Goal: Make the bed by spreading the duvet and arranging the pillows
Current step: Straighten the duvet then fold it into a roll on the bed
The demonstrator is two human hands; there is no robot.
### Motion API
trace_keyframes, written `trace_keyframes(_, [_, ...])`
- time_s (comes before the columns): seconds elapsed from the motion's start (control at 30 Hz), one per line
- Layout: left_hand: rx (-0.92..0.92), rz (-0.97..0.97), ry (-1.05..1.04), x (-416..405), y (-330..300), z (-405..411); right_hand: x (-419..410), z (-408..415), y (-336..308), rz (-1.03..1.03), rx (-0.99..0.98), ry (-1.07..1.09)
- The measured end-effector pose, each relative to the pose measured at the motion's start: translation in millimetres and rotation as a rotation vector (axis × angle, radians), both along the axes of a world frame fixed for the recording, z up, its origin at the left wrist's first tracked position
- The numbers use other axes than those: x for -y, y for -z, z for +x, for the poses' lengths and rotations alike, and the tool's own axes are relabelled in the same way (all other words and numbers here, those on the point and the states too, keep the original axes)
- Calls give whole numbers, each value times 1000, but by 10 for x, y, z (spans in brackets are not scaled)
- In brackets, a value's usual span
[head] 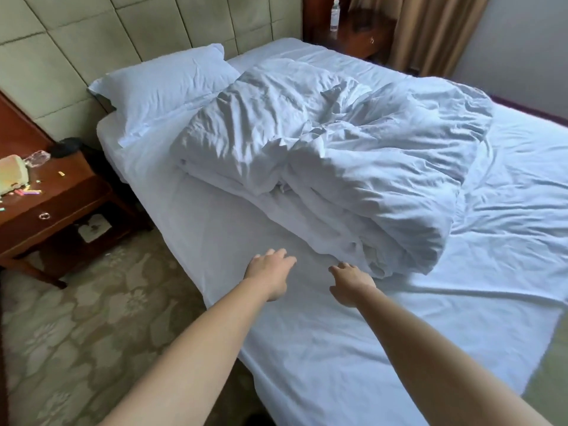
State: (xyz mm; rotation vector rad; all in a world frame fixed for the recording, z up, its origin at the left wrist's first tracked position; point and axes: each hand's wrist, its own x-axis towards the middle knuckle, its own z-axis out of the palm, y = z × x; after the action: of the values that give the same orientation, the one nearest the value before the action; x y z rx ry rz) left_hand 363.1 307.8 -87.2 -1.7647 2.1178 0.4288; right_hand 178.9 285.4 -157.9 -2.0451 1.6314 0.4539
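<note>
A white duvet [338, 155] lies bunched in a crumpled heap across the middle of the bed [307, 348], which is covered by a white sheet. One white pillow [163, 87] leans at the padded headboard on the left. A second pillow [267, 53] is partly hidden behind the duvet. My left hand [270, 273] reaches out over the sheet, fingers relaxed, a short way from the duvet's near edge. My right hand [350, 282] stretches toward the duvet's near corner, fingers extended, holding nothing.
A wooden nightstand [52, 207] with scattered small items stands left of the bed on patterned carpet [92, 318]. A second nightstand [347, 35] with a water bottle [335, 15] is at the far side, beside brown curtains [430, 32].
</note>
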Motion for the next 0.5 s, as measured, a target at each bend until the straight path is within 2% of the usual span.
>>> trace_keyframes(0.1, [27,-158,136,429,108,-51,150,-13,68,-108,-8,115])
trace_keyframes(0.2, [30,-208,325,889,308,-102,298,-24,169,-172,36,329])
trace_keyframes(0.27, [17,-209,465,1202,484,-176,407,-19,323,-173,145,560])
trace_keyframes(0.3, [-12,-167,488,1325,595,-212,459,16,400,-127,289,752])
trace_keyframes(0.33, [-78,-87,438,1412,663,-267,517,69,443,-57,516,1019])
trace_keyframes(0.37, [-218,11,288,1479,771,-323,592,130,457,26,824,1338])
trace_keyframes(0.4, [-425,121,29,1521,838,-394,681,177,494,109,1154,1649])
trace_keyframes(0.43, [-638,261,-269,1569,920,-481,767,201,535,150,1418,1865])
trace_keyframes(0.5, [-998,462,-749,1681,1058,-675,899,205,608,165,1724,2078])
